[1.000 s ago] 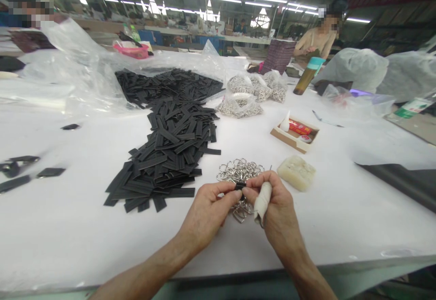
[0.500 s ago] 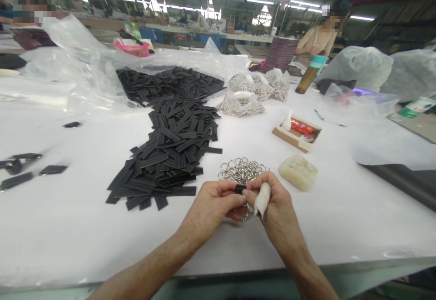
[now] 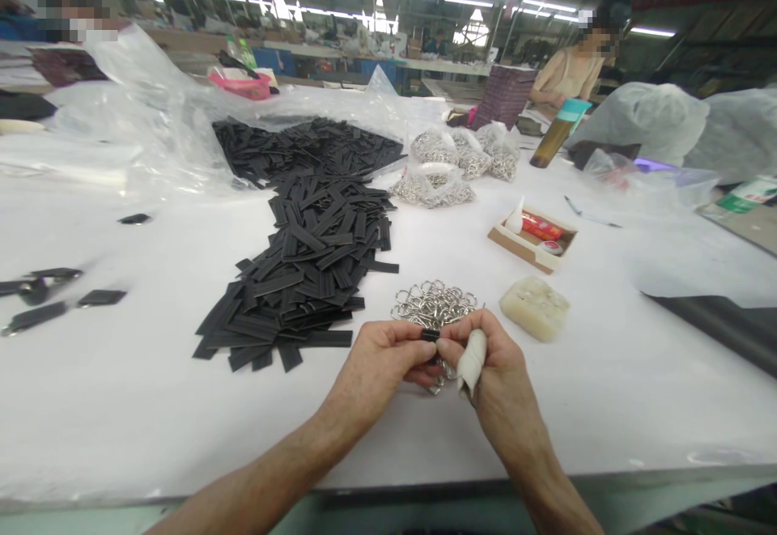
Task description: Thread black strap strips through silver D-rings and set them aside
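Between the fingertips of both hands is a small black strip (image 3: 430, 334), apparently folded. My left hand (image 3: 388, 353) is closed in a pinch on its left end. The thumb and forefinger of my right hand (image 3: 494, 361) press at its right end. Tucked in that right hand is a tool with a pale, cloth-like wrapped handle (image 3: 472, 363); its tip is hidden by the fingers. Just beyond and partly under the hands lies a heap of silver metal rings (image 3: 434, 302). A large pile of flat black strips (image 3: 309, 268) spreads to the left.
At the right lie a yellowish waxy block (image 3: 534, 308), a small open box (image 3: 534, 256) with a red tube, and a pen (image 3: 588, 213). Bags of rings (image 3: 434, 187) stand farther back, near a teal-lidded bottle (image 3: 559, 132). Several finished-looking black pieces (image 3: 40, 316) lie far left. A co-worker (image 3: 576, 74) is beyond.
The view has shifted slightly. Both hands stay together at the black strip, and the right hand with the wrapped handle has tilted a little.
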The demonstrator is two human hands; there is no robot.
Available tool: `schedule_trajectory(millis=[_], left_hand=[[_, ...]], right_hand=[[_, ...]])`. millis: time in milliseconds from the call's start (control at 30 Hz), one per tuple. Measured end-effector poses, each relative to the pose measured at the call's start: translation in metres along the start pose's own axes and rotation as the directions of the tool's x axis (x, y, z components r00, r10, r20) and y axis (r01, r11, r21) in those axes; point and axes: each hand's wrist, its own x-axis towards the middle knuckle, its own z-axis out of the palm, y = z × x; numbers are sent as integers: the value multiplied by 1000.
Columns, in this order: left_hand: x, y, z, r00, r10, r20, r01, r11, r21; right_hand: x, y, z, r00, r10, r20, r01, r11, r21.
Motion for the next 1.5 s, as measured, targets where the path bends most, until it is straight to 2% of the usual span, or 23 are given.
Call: schedule_trajectory(millis=[300,767,1500], left_hand=[[3,-1,0,1000,-27,11,28,997,-66],[3,-5,-3,1000,5,16,-4,997,-72],[1,-3,-2,1000,-11,-5,10,998,-65]], right_hand=[[3,5,-1,1000,-11,-9,10,1000,-21],[2,1,1,1000,-17,-9,17,999,-41],[0,4,1,1000,-22,-8,21,998,-66]])
